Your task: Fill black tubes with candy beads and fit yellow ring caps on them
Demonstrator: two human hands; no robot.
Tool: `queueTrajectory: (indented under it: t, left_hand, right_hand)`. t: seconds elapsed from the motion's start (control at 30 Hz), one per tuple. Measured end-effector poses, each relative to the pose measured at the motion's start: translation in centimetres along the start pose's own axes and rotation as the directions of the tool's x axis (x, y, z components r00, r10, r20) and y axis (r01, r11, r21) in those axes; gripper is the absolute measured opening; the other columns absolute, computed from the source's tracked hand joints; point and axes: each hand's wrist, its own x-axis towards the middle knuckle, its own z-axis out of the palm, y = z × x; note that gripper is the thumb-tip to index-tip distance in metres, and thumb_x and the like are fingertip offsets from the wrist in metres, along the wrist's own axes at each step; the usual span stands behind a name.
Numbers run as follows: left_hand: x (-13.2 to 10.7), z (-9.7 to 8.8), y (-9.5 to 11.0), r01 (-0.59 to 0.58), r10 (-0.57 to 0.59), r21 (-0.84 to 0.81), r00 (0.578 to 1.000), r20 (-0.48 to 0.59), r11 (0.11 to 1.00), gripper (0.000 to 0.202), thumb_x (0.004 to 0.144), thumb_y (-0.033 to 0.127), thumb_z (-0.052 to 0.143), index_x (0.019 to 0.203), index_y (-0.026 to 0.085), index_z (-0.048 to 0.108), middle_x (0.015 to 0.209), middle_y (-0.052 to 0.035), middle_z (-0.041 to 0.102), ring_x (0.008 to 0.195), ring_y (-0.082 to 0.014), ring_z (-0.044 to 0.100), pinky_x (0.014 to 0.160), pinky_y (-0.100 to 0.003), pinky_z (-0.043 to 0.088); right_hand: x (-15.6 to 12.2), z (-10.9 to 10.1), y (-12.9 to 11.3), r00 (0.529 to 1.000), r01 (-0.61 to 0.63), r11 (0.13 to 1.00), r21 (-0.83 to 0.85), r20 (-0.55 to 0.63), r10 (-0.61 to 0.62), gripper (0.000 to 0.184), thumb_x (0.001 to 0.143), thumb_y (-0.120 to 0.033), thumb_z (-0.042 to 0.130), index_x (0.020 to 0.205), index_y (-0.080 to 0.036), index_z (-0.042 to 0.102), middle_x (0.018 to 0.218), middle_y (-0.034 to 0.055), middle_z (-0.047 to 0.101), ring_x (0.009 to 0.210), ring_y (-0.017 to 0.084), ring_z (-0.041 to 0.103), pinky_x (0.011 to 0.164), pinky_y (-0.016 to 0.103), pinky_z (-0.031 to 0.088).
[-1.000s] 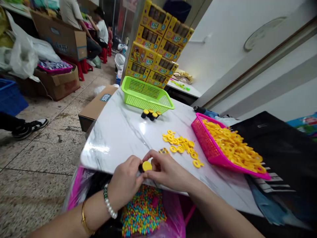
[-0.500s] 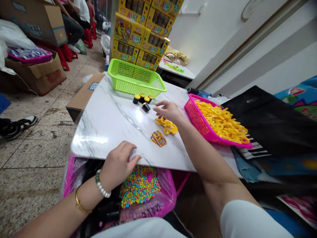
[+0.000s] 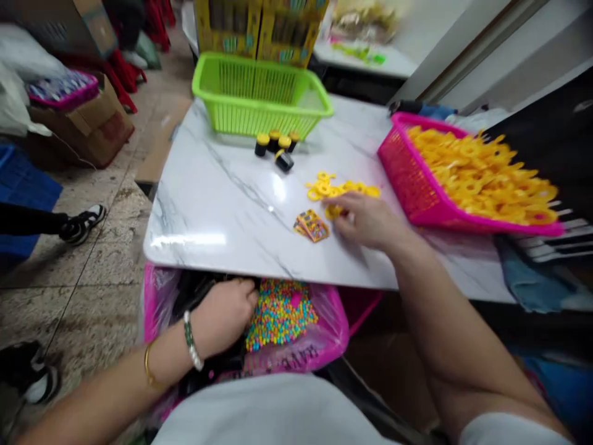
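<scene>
My left hand (image 3: 225, 315) reaches down below the table edge into a pink basket (image 3: 296, 364) lined with plastic and filled with small multicoloured candies (image 3: 280, 312); its fingers are curled, and what they hold is hidden. My right hand (image 3: 365, 219) rests on the marble table (image 3: 222, 204), fingers pinched on a yellow ring (image 3: 332, 212) at the near side of a loose pile of yellow rings (image 3: 340, 187). A small stack of printed stickers (image 3: 312, 225) lies just left of it. Several black bottles with yellow caps (image 3: 277, 147) stand further back, one on its side.
A green basket (image 3: 259, 93) stands at the table's far side. A pink basket (image 3: 430, 191) heaped with yellow rings sits at the right. Yellow display boxes (image 3: 259, 28) are stacked behind. A cardboard box (image 3: 88, 120) and another person's shoe (image 3: 81, 225) are on the floor at left.
My left hand dropped from the table edge into the candy basket. My right hand pulled back from the far side of the ring pile to its near side. The camera tilted down.
</scene>
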Motion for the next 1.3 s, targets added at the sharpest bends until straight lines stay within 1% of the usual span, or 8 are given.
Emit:
queueTrajectory:
  t: [0.17,0.33,0.6,0.73,0.93,1.07,1.17,1.3]
  left_hand:
    - [1.4,2.4,1.4,0.091,-0.115,0.198,0.987,0.112,0.976,0.023,0.089,0.004,0.054,0.103,0.008,0.073,0.104,-0.0177,0.069,0.096,-0.0275,0.066,0.081,-0.040,0.057]
    - [1.7,3.9,1.6,0.105,-0.132,0.236,0.986,0.098,0.966,0.020,0.091,0.008,0.056,0.102,0.007,0.072,0.101,-0.0189,0.067,0.099,-0.0295,0.064,0.081,-0.042,0.057]
    - [0.7,3.0,1.5,0.045,-0.046,-0.007,0.999,-0.024,0.999,0.013,0.094,0.012,0.052,0.101,0.014,0.063,0.111,-0.0119,0.061,0.098,-0.0223,0.062,0.085,-0.038,0.057]
    - [-0.1,2.2,0.4,0.124,-0.126,-0.095,0.992,-0.022,0.988,0.026,0.090,0.018,0.064,0.114,0.012,0.059,0.114,-0.0117,0.060,0.100,-0.0225,0.062,0.090,-0.038,0.057]
    - [0.9,3.2,1.1,0.039,-0.050,0.087,0.991,0.126,0.995,0.019,0.092,0.008,0.051,0.093,0.006,0.069,0.100,-0.0173,0.063,0.092,-0.0274,0.062,0.076,-0.040,0.055]
    - [2.4,4.2,2.8,-0.081,0.067,0.117,0.991,0.118,0.990,0.022,0.093,0.010,0.050,0.090,0.005,0.071,0.097,-0.0208,0.064,0.100,-0.0319,0.060,0.079,-0.044,0.053]
    - [2.7,4.1,2.7,-0.056,0.056,-0.004,0.992,0.117,0.998,0.019,0.092,0.008,0.051,0.097,0.005,0.070,0.099,-0.0192,0.065,0.095,-0.0287,0.062,0.077,-0.040,0.053]
    - [2.0,2.9,0.9,0.020,-0.003,-0.513,0.999,0.034,0.858,0.024,0.085,0.021,0.074,0.106,0.013,0.067,0.098,-0.0080,0.070,0.090,-0.0199,0.066,0.082,-0.031,0.054]
  right_hand:
    - [0.4,-0.5,-0.9,0.992,-0.114,0.992,0.057,-0.038,0.116,0.026,0.081,-0.018,0.055,0.098,-0.018,0.075,0.105,0.0105,0.071,0.090,0.023,0.067,0.083,0.035,0.052]
    - [4.4,-2.3,-2.3,0.885,-0.370,0.895,0.248,-0.198,0.421,0.018,0.078,-0.013,0.052,0.079,-0.016,0.070,0.086,0.0093,0.070,0.087,0.024,0.066,0.084,0.036,0.050]
    - [13.8,-2.6,-5.6,0.835,-0.528,0.743,0.411,0.095,0.541,0.017,0.080,-0.029,0.065,0.078,-0.012,0.068,0.061,0.0036,0.058,0.047,0.011,0.046,0.046,0.025,0.039]
    - [16.2,-0.3,-5.7,0.853,-0.520,0.811,0.270,0.104,0.512,0.029,0.073,-0.039,0.078,0.077,-0.012,0.069,0.070,0.0047,0.060,0.068,0.017,0.058,0.063,0.029,0.048]
    - [15.3,0.2,-4.2,0.884,-0.468,0.868,0.163,0.085,0.460,0.032,0.075,-0.031,0.075,0.097,-0.008,0.072,0.083,0.0070,0.070,0.080,0.017,0.064,0.082,0.033,0.049]
    - [14.5,-0.5,-3.4,0.872,-0.471,0.879,0.076,-0.111,0.477,0.033,0.077,-0.027,0.072,0.105,-0.009,0.071,0.100,0.0091,0.072,0.090,0.018,0.064,0.089,0.034,0.047]
    - [14.2,-0.2,-3.3,0.873,-0.469,0.871,0.143,-0.074,0.482,0.033,0.080,-0.027,0.072,0.104,-0.004,0.067,0.102,0.0105,0.071,0.093,0.017,0.064,0.090,0.033,0.046]
    - [13.5,0.5,-2.8,0.883,-0.441,0.776,0.451,0.065,0.464,0.033,0.084,-0.018,0.071,0.112,-0.004,0.061,0.094,0.0072,0.069,0.068,0.008,0.060,0.075,0.028,0.051]
